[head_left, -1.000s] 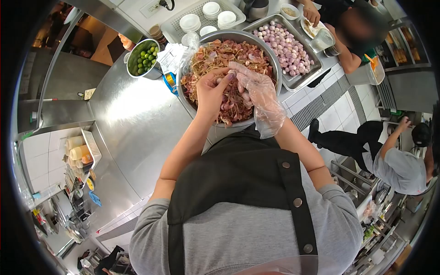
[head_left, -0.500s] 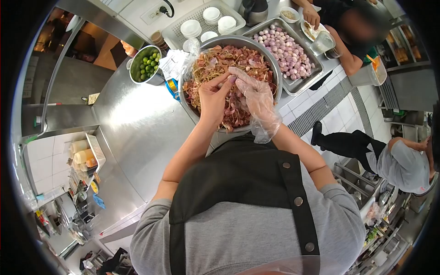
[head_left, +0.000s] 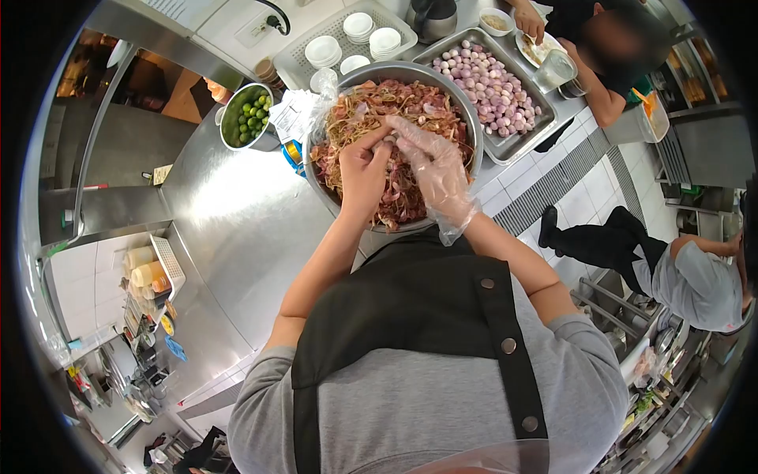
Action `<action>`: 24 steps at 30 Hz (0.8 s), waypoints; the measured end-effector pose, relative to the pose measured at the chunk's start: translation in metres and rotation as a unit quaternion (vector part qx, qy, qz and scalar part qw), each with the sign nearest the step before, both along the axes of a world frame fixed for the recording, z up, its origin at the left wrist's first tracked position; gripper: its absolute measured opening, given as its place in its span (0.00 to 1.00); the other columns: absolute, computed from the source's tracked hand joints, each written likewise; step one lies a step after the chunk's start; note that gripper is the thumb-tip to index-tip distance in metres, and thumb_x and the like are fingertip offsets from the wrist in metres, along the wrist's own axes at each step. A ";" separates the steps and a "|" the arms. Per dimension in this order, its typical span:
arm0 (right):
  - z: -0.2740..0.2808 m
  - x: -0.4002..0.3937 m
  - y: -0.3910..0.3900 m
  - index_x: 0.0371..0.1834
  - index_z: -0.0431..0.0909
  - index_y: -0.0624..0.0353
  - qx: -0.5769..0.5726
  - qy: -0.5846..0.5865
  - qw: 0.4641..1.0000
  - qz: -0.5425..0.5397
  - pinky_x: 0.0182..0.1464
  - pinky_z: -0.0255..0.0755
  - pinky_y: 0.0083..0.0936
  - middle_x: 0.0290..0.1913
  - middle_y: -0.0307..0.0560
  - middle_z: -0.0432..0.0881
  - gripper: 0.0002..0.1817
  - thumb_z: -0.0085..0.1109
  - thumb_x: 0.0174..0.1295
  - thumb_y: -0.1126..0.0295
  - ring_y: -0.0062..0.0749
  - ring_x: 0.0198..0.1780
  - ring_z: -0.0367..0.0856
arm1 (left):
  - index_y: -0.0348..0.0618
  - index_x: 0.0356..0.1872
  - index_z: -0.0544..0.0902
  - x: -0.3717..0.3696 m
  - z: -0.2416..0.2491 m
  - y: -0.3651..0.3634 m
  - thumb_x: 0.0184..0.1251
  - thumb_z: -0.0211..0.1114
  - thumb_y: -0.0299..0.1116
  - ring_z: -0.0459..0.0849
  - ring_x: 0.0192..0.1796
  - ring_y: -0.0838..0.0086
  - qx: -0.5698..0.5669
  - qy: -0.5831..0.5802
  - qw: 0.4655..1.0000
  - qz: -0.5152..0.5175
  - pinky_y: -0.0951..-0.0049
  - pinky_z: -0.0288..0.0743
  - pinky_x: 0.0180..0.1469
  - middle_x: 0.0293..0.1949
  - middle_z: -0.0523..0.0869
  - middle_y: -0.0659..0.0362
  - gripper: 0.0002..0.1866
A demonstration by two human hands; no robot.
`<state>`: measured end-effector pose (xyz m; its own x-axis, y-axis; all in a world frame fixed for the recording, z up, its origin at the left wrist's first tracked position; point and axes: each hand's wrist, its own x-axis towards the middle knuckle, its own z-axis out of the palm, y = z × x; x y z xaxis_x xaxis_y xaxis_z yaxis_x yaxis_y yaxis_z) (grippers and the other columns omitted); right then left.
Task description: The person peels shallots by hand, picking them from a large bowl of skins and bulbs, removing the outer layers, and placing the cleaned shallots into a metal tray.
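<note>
Over a large metal bowl (head_left: 474, 134) full of reddish-brown shallots with dry skins and stringy roots (head_left: 418, 99), my two hands meet at the fingertips. My bare left hand (head_left: 365, 174) is closed in a pinch. Opposite it, my right hand (head_left: 434, 166), in a clear plastic glove, is closed as well, thumb and forefinger against the left fingertips. Between them is a small pale shallot (head_left: 389, 140), mostly covered by the fingers. Right of the bowl, a metal tray (head_left: 517, 150) holds many peeled pinkish-white shallots (head_left: 493, 87).
Left of the bowl stand a metal pot of green limes (head_left: 253, 118) and a paper-and-plastic packet (head_left: 292, 118). Behind are a basket (head_left: 304, 75) with white cups and a dark jug (head_left: 433, 20). A co-worker's hand (head_left: 529, 24) is over a plate at upper right; another person stands at far right.
My fingers have shifted slightly down and left, and my right fingers curl in closer to the left. The co-worker's hand remains at the plate.
</note>
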<state>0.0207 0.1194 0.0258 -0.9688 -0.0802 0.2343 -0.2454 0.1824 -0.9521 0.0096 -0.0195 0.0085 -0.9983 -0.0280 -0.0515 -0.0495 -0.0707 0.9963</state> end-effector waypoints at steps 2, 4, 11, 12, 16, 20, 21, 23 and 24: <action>0.006 -0.005 0.006 0.64 0.81 0.56 -0.161 -0.189 0.969 -0.015 0.43 0.77 0.22 0.45 0.42 0.87 0.18 0.56 0.74 0.71 0.22 0.41 0.80 | 0.28 0.59 0.82 0.000 0.001 0.003 0.70 0.54 0.19 0.82 0.47 0.81 0.018 0.006 1.000 -0.013 0.79 0.74 0.53 0.49 0.88 0.57 0.18; 0.005 -0.009 0.011 0.65 0.80 0.54 -0.229 -0.221 0.947 -0.033 0.32 0.64 0.15 0.38 0.35 0.82 0.18 0.57 0.74 0.70 0.14 0.30 0.71 | 0.28 0.61 0.81 0.000 0.002 0.004 0.71 0.54 0.19 0.82 0.47 0.81 0.035 0.012 0.999 -0.023 0.78 0.74 0.53 0.50 0.88 0.55 0.19; -0.021 -0.024 0.051 0.68 0.77 0.59 -0.113 -0.203 0.972 -0.028 0.23 0.59 0.15 0.33 0.34 0.82 0.21 0.55 0.74 0.66 0.14 0.20 0.65 | 0.28 0.57 0.80 -0.030 -0.011 -0.008 0.73 0.53 0.25 0.81 0.46 0.73 0.279 -0.103 0.954 -0.033 0.75 0.77 0.53 0.49 0.85 0.52 0.17; -0.029 -0.021 0.061 0.67 0.77 0.60 -0.112 -0.251 0.961 0.016 0.23 0.59 0.15 0.30 0.33 0.80 0.22 0.55 0.74 0.63 0.14 0.21 0.66 | 0.27 0.54 0.80 -0.038 -0.007 -0.006 0.73 0.54 0.27 0.81 0.46 0.72 0.313 -0.116 0.942 -0.024 0.74 0.78 0.53 0.48 0.84 0.52 0.16; -0.032 -0.018 0.074 0.56 0.82 0.63 -0.114 -0.312 0.941 0.071 0.21 0.57 0.17 0.25 0.31 0.73 0.21 0.54 0.74 0.56 0.15 0.19 0.65 | 0.24 0.52 0.80 -0.077 0.037 0.036 0.72 0.56 0.23 0.81 0.56 0.64 0.258 -0.084 0.961 -0.057 0.64 0.78 0.62 0.50 0.82 0.48 0.13; -0.029 -0.016 0.071 0.49 0.82 0.67 -0.248 -0.353 0.902 0.030 0.20 0.56 0.15 0.28 0.35 0.73 0.20 0.51 0.76 0.58 0.16 0.19 0.63 | 0.27 0.45 0.81 -0.135 0.017 0.097 0.71 0.63 0.28 0.80 0.49 0.65 0.290 -0.128 0.934 -0.162 0.67 0.82 0.54 0.44 0.80 0.50 0.11; -0.029 -0.016 0.069 0.49 0.82 0.69 -0.331 -0.361 0.872 -0.006 0.20 0.57 0.14 0.29 0.36 0.74 0.21 0.51 0.76 0.59 0.15 0.19 0.62 | 0.27 0.45 0.81 -0.149 0.006 0.114 0.71 0.63 0.28 0.80 0.49 0.65 0.294 -0.128 0.934 -0.158 0.67 0.82 0.54 0.44 0.80 0.50 0.11; -0.023 -0.015 0.067 0.51 0.80 0.72 -0.352 -0.378 0.856 -0.018 0.21 0.57 0.14 0.29 0.38 0.73 0.22 0.49 0.77 0.60 0.15 0.21 0.62 | 0.29 0.47 0.81 -0.170 -0.012 0.140 0.73 0.63 0.33 0.79 0.52 0.62 0.261 -0.186 0.942 -0.103 0.60 0.80 0.56 0.47 0.81 0.50 0.14; -0.027 -0.012 0.067 0.53 0.79 0.72 -0.410 -0.390 0.824 -0.018 0.21 0.57 0.14 0.29 0.37 0.73 0.21 0.49 0.78 0.60 0.15 0.21 0.62 | 0.29 0.47 0.81 -0.174 -0.008 0.142 0.73 0.63 0.33 0.79 0.52 0.62 0.262 -0.186 0.941 -0.101 0.60 0.80 0.56 0.47 0.81 0.50 0.14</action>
<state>0.0088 0.1863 -0.0008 -0.8484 -0.1725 -0.5004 0.4918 -0.6063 -0.6249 -0.1641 0.1220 0.0005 -0.8903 0.2875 -0.3532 -0.4540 -0.5000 0.7375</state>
